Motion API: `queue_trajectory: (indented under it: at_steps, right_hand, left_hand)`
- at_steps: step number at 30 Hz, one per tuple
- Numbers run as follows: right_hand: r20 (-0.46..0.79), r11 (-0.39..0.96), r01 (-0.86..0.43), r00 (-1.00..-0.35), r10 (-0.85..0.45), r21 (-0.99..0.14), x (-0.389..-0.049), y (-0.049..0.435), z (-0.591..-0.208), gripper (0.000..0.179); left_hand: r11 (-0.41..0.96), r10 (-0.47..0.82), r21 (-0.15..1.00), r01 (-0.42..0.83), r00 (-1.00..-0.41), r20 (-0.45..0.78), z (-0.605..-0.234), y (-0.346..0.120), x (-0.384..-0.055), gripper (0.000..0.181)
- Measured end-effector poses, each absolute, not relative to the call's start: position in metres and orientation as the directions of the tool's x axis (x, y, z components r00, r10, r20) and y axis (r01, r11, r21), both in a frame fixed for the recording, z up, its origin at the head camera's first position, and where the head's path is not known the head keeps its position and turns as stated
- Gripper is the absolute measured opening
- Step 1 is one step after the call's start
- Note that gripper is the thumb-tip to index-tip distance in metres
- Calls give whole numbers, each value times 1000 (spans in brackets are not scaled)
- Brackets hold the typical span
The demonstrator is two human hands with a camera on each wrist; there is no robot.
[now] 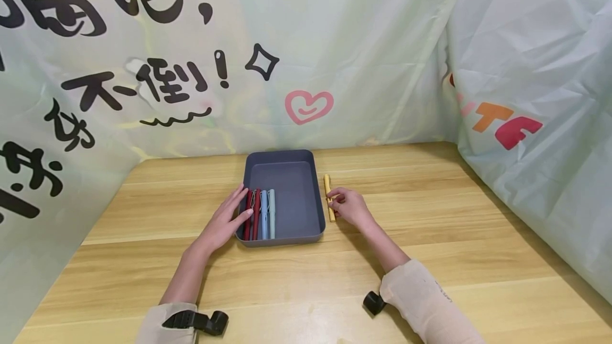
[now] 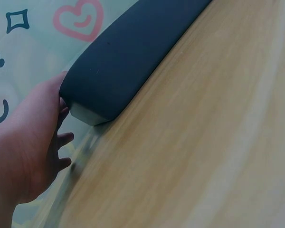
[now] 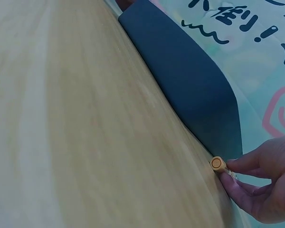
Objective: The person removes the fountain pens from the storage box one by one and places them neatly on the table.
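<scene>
A dark blue-grey tray (image 1: pixel 296 195) lies on the wooden table, its long side running away from me. Inside along its left wall, several capped pens stand side by side: dark red pens (image 1: pixel 256 216), a light blue pen (image 1: pixel 264 216) and a pale green pen (image 1: pixel 272 215). My left hand (image 1: pixel 222 225) holds the tray's left wall, thumb over the rim near the red pens, fingers outside. Just right of the tray, my right hand (image 1: pixel 350 207) pinches a yellow pen (image 1: pixel 327 182) between thumb and fingers. In the right wrist view the yellow pen's round end (image 3: pixel 217 164) faces the camera.
The wooden table (image 1: pixel 296 291) runs back to a printed cloth (image 1: pixel 373 57) hanging behind the tray. Another cloth (image 1: pixel 540 78) closes off the right side. Black wrist cameras sit on both sleeves, one on the left (image 1: pixel 217 323) and one on the right (image 1: pixel 374 303).
</scene>
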State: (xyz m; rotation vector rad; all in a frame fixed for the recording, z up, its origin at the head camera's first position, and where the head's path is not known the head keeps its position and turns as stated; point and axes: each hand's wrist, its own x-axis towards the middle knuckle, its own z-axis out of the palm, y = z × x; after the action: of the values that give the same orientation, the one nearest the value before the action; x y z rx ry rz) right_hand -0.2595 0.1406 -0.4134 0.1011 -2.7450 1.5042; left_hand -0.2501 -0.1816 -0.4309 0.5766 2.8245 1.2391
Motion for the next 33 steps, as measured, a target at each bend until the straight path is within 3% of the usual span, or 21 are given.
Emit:
queue_trajectory:
  at_steps: [24, 33]
  right_hand:
    - [29, 513, -44, -999, -36, -858, -261, 140, -415, 17]
    - [137, 615, -159, -987, -84, -772, -260, 139, -414, 21]
  left_hand:
    - [619, 338, 710, 337, -930, 147, -431, -182, -250, 65]
    - [619, 337, 711, 334, -930, 144, -430, -181, -250, 64]
